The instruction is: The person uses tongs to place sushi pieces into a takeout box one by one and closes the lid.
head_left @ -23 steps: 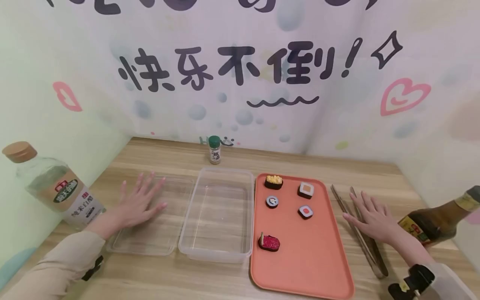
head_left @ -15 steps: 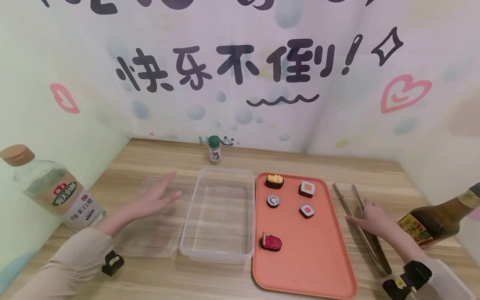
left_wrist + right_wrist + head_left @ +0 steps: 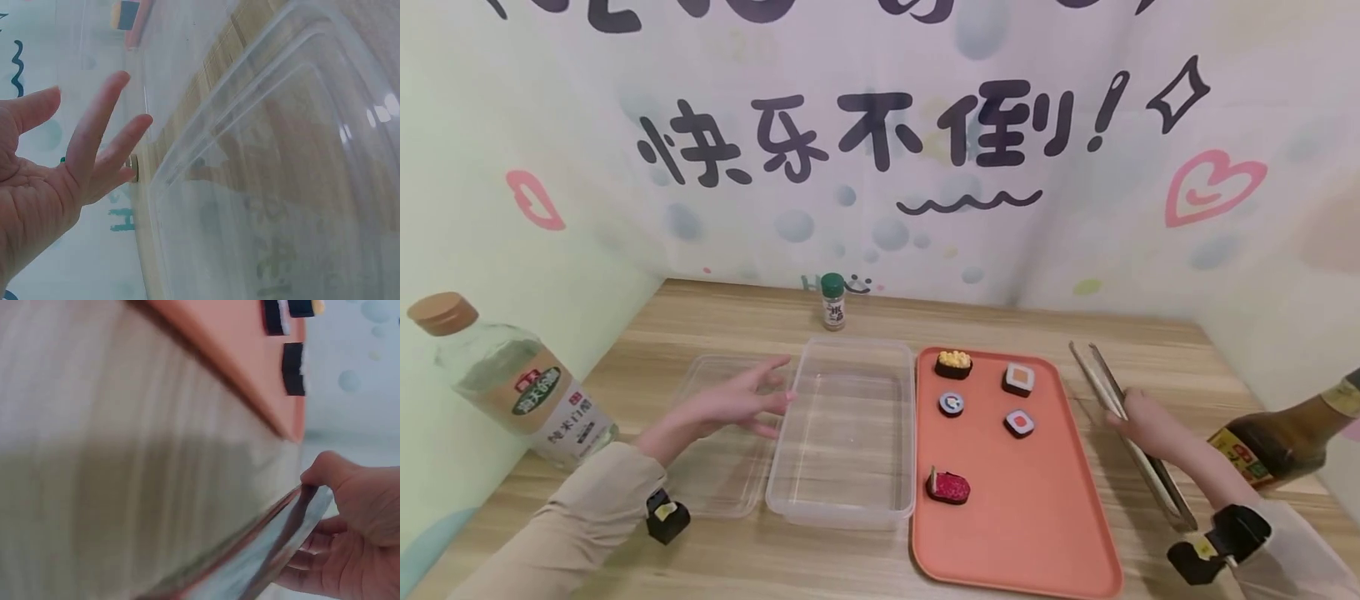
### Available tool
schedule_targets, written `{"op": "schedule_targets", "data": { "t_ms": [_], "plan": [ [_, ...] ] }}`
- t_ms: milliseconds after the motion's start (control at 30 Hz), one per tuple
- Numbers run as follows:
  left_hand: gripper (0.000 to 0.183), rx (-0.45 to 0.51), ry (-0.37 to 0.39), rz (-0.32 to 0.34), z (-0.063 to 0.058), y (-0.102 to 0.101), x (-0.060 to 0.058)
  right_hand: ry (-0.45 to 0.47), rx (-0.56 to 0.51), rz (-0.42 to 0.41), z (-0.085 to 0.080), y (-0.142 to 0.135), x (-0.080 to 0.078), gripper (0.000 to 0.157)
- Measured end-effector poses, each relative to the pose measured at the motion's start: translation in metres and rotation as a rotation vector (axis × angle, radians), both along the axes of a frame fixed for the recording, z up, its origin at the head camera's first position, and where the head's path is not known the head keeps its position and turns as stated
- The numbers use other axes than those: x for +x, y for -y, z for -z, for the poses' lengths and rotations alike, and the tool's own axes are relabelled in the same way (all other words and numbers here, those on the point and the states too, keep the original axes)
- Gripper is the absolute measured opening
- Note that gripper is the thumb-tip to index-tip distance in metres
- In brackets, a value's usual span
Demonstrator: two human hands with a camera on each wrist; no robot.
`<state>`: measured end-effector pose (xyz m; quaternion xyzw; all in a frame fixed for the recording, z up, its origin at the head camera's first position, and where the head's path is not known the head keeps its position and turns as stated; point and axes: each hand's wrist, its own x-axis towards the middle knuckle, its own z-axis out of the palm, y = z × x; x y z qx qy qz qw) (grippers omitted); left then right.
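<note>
My right hand (image 3: 1157, 427) grips a pair of metal tongs (image 3: 1163, 492), thumb on one side and fingers curled on the other in the right wrist view. The tongs' arms are squeezed close together. My left hand (image 3: 733, 402) hovers over a clear plastic lid (image 3: 722, 483), its fingers spread and loosely bent by the left rim of a clear plastic box (image 3: 841, 505). Nothing is in that hand; whether a fingertip touches the rim I cannot tell. Between box and tongs lies an orange tray (image 3: 1022, 533) with several sushi pieces, among them a pink-topped one (image 3: 948, 486).
A white vinegar bottle (image 3: 542, 400) stands at the far left, beside my left forearm. A dark sauce bottle (image 3: 1270, 442) is close to my right forearm. Behind the box stands a small green-capped spice jar (image 3: 833, 302), near the printed cloth backdrop (image 3: 925, 242).
My left hand has lifted off the lid and moved right to the box rim. My right hand, flat over the tongs before, has taken hold of them and drawn their arms together.
</note>
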<state>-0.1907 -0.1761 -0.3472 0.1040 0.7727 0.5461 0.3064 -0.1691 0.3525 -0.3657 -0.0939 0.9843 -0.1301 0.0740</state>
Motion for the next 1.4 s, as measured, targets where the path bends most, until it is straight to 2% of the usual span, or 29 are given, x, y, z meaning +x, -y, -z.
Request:
{"op": "schedule_targets", "data": {
  "t_ms": [100, 233, 533, 667, 767, 1033, 1267, 1400],
  "plan": [
    [0.074, 0.015, 0.016, -0.003, 0.000, -0.001, -0.001, -0.059, -0.021, -0.021, -0.007, 0.010, -0.005, 0.039],
    [0.070, 0.007, 0.020, 0.018, -0.004, -0.002, -0.003, -0.096, 0.037, -0.084, -0.021, 0.031, -0.013, 0.049],
    [0.067, -0.038, 0.006, 0.043, -0.009, -0.009, -0.006, -0.153, 0.239, -0.336, -0.040, 0.070, -0.029, 0.049],
    [0.066, -0.045, 0.008, 0.050, -0.009, -0.012, -0.006, -0.249, 0.339, -0.438, -0.045, 0.082, -0.036, 0.042],
    [0.066, -0.041, 0.015, 0.044, -0.009, -0.012, -0.006, -0.302, 0.375, -0.498, -0.050, 0.091, -0.042, 0.035],
    [0.068, -0.026, 0.011, 0.046, -0.008, -0.010, -0.005, -0.225, 0.432, -0.538, -0.067, 0.111, -0.050, 0.023],
    [0.068, -0.018, 0.010, 0.039, -0.006, -0.009, -0.005, -0.340, 0.559, -0.592, -0.066, 0.116, -0.050, 0.017],
    [0.068, -0.019, 0.012, 0.038, -0.006, -0.009, -0.005, -0.374, 0.568, -0.601, -0.069, 0.116, -0.049, 0.018]
  ]
}}
